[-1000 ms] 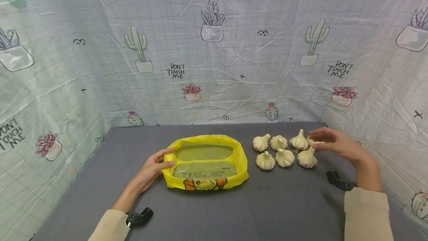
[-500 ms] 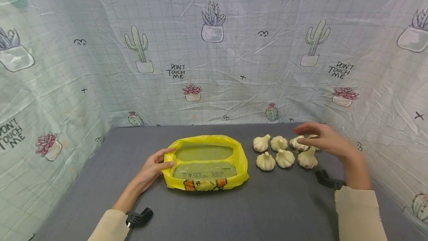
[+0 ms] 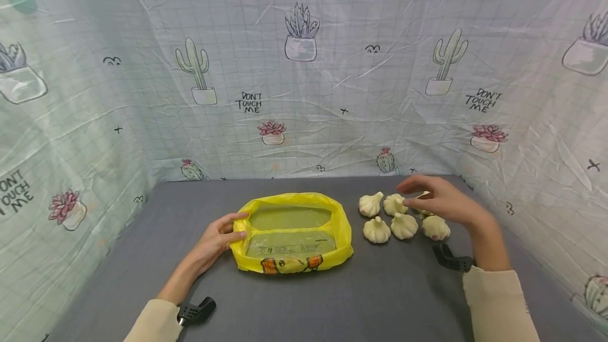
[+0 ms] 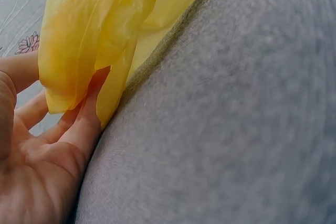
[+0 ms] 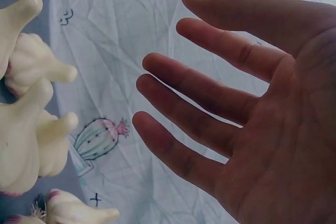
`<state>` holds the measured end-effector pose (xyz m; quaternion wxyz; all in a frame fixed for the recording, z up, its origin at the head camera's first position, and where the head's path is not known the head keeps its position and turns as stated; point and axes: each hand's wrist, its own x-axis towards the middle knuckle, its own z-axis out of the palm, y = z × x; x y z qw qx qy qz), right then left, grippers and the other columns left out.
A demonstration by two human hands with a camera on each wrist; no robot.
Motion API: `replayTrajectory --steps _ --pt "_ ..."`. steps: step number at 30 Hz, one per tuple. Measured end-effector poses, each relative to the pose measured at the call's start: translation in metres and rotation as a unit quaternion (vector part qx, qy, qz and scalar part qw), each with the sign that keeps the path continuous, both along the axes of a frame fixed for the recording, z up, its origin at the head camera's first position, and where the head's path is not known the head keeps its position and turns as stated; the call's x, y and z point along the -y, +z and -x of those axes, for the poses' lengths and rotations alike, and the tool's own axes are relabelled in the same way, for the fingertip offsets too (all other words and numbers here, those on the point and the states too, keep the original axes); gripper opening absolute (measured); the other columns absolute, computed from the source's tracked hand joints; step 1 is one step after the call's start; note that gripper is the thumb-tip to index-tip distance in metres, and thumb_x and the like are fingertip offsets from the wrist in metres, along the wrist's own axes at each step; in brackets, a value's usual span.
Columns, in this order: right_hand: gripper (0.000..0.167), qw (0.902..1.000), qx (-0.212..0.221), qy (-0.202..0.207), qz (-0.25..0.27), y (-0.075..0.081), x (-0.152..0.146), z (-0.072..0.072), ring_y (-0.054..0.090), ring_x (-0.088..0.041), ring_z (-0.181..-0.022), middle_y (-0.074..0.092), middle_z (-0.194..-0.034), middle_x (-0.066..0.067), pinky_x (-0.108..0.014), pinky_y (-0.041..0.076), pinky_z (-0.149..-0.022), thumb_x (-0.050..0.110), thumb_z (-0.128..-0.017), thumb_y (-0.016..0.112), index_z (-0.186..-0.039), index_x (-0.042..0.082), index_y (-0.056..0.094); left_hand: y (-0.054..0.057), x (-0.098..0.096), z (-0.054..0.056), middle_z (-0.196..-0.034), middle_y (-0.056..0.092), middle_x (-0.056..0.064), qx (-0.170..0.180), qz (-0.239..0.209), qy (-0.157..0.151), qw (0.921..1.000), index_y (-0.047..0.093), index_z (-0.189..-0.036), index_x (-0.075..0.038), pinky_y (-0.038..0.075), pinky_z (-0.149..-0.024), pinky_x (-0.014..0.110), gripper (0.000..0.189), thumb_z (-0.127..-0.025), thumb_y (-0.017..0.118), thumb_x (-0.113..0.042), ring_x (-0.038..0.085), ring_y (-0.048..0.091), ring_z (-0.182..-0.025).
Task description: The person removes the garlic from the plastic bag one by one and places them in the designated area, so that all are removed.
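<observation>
A yellow plastic bag [image 3: 343, 226] with its mouth spread wide lies on the table, its rim rolled into a low wall. My left hand [image 3: 216, 241] holds the bag's left end, the thumb over the rim. In the left wrist view, yellow folds [image 4: 94, 40] pass between thumb and fingers [image 4: 86, 124]. Over the garlic hovers my right hand [image 3: 442, 202], holding nothing. Its fingers [image 5: 194, 87] are extended and spread in the right wrist view. Several garlic bulbs [image 3: 377, 230] stand in two rows right of the bag; the hand partly covers the back right ones.
Grey cloth covers the table [image 3: 332, 305]. A pale curtain [image 3: 313, 94] printed with cacti encloses the back and sides. A black wrist camera [image 3: 197, 310] sits at the left cuff, another black camera [image 3: 451, 260] at the right.
My right hand has moved left above the garlic, from the far right bulbs toward the middle of the back row. The left hand and the bag have stayed in place.
</observation>
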<state>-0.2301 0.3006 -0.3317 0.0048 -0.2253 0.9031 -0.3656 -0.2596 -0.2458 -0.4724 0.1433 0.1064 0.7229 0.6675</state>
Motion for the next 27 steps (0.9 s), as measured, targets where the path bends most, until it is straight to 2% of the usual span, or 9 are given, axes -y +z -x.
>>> replayTrajectory --steps 5,15,23,27 --pt "0.028 0.9999 0.000 0.009 -0.008 0.000 0.003 0.002 0.065 -0.033 -0.121 0.068 -0.129 -0.009 -0.031 0.058 -0.086 0.024 -0.102 0.068 -0.127 0.013 0.068 0.000 0.001 0.000 -0.151 0.047 0.030 0.002 -0.001 0.001 1.0000 0.040 -0.157 -0.006 0.061 -0.090 0.037 0.065 -0.099 0.070 -0.015 0.025 0.067 -0.115" --pt "0.027 0.9995 0.005 0.020 -0.023 -0.004 0.009 0.002 0.064 -0.034 -0.122 0.069 -0.129 -0.008 -0.053 0.053 -0.098 0.026 -0.103 0.066 -0.127 0.014 0.067 -0.001 0.000 0.003 -0.157 0.041 0.027 0.005 0.007 -0.003 1.0000 0.042 -0.156 -0.005 0.060 -0.091 0.038 0.067 -0.097 0.072 -0.016 0.027 0.064 -0.119" --pt "0.026 0.9995 0.007 0.018 -0.023 -0.003 0.010 0.002 0.065 -0.032 -0.121 0.069 -0.128 -0.008 -0.054 0.054 -0.098 0.026 -0.103 0.065 -0.126 0.014 0.068 0.004 0.011 0.001 -0.153 0.045 0.028 0.007 0.027 -0.008 0.9996 0.042 -0.156 -0.008 0.060 -0.092 0.039 0.064 -0.099 0.070 -0.019 0.024 0.065 -0.119" --pt "0.027 0.9994 0.008 0.020 -0.025 -0.004 0.011 0.001 0.064 -0.031 -0.120 0.069 -0.127 -0.007 -0.053 0.054 -0.098 0.027 -0.103 0.065 -0.126 0.015 0.067 0.005 0.018 0.003 -0.143 0.060 0.021 0.013 0.016 -0.003 0.9998 0.040 -0.156 -0.005 0.062 -0.089 0.040 0.062 -0.102 0.066 -0.022 0.023 0.072 -0.110"
